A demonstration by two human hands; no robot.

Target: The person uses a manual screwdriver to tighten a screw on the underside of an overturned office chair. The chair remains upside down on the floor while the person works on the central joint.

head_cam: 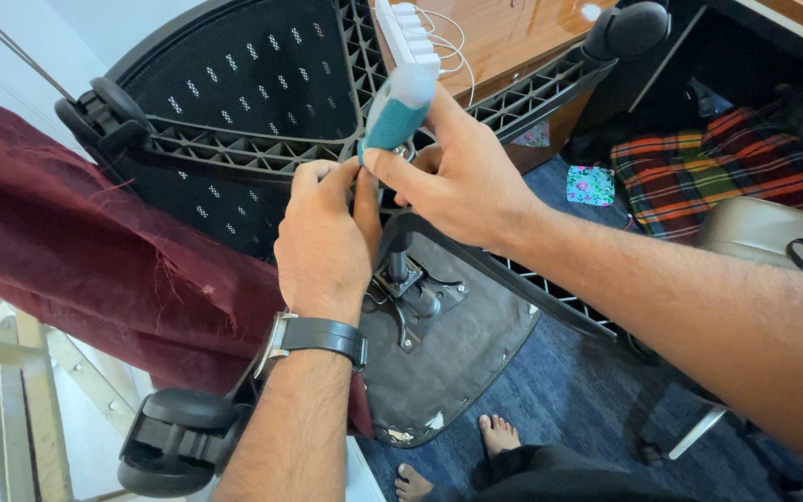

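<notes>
Dark red cloth (95,251) (draped left) crowds the overturned chair (448,344) beside both hands.

Teal tool (392,116), black chair base (262,149), maroon cloth (95,260), plaid red-green-orange blanket (699,167), blue carpet (578,381) noted.

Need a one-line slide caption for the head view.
Both hands, left hand and right hand, hold a teal-and-white tool at an overturned office chair.

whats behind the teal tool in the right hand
Behind the teal tool lies the chair's black ribbed base arm and a white power strip. The hands cover the tool's tip.
</notes>
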